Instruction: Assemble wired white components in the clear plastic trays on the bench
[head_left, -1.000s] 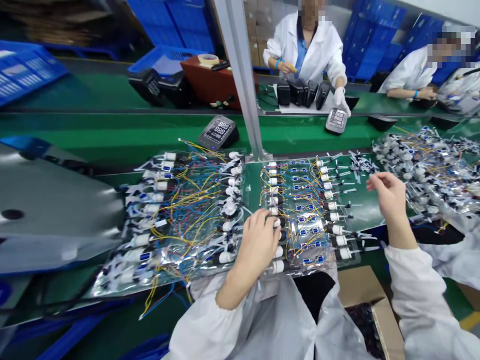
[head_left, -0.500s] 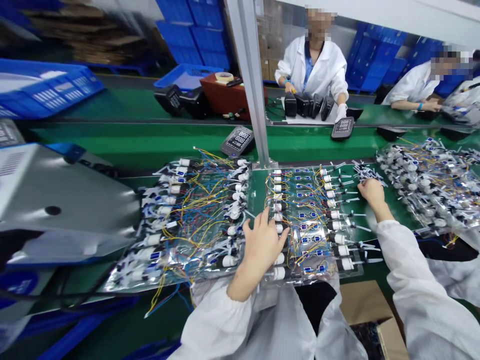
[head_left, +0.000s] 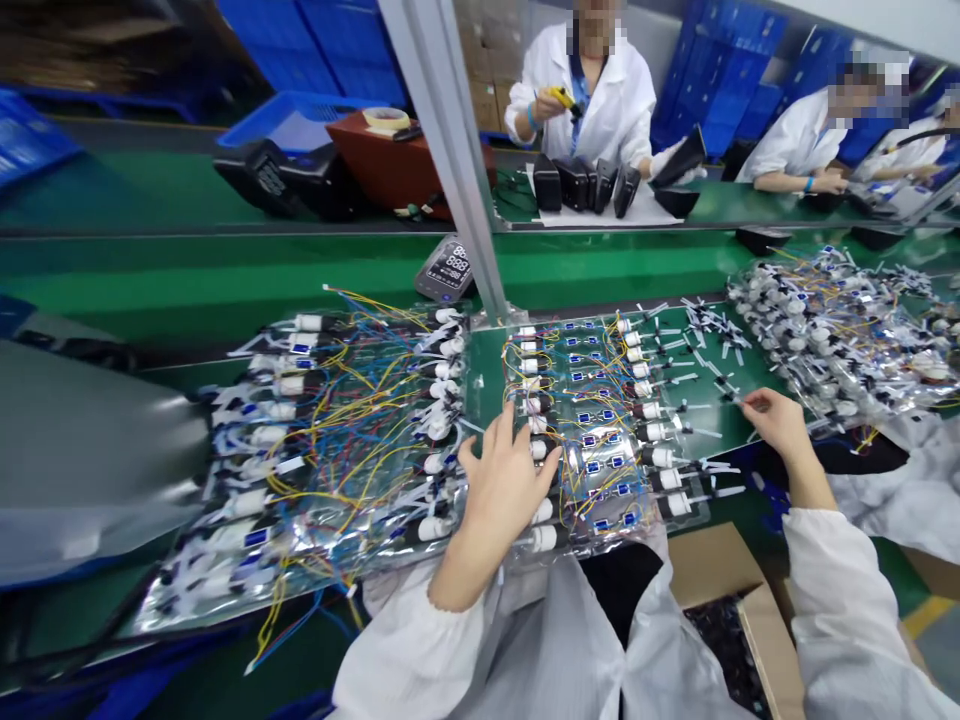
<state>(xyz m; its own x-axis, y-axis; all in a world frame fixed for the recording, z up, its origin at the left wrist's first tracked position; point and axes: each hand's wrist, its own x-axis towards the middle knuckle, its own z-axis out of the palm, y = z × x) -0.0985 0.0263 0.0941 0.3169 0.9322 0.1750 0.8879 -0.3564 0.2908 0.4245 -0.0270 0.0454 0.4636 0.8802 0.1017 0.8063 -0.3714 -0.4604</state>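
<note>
My left hand (head_left: 506,490) rests with spread fingers on a clear plastic sheet of wired assemblies (head_left: 592,440), over white-tipped black cylinders and thin coloured wires. A second sheet of the same assemblies (head_left: 330,440) lies to its left, and a heaped pile (head_left: 832,330) lies to the right. My right hand (head_left: 780,420) hovers over the green conveyor belt (head_left: 697,400), its fingertips pinched close together next to scattered small black-and-white tube pieces (head_left: 709,330). Whether those fingertips hold a piece is too small to tell.
An aluminium post (head_left: 442,150) rises behind the sheets, with a digital monitor (head_left: 448,270) at its foot. Beyond stand co-workers in white coats, black monitor casings (head_left: 577,185), and blue crates. A cardboard box (head_left: 727,590) sits below my right arm; a grey metal sheet (head_left: 82,450) lies left.
My right hand has drawn back toward me from the small pieces, and its fingers have pinched together. My left hand stays on the sheet. The whole view has shifted, and the far co-worker has raised a yellow tool.
</note>
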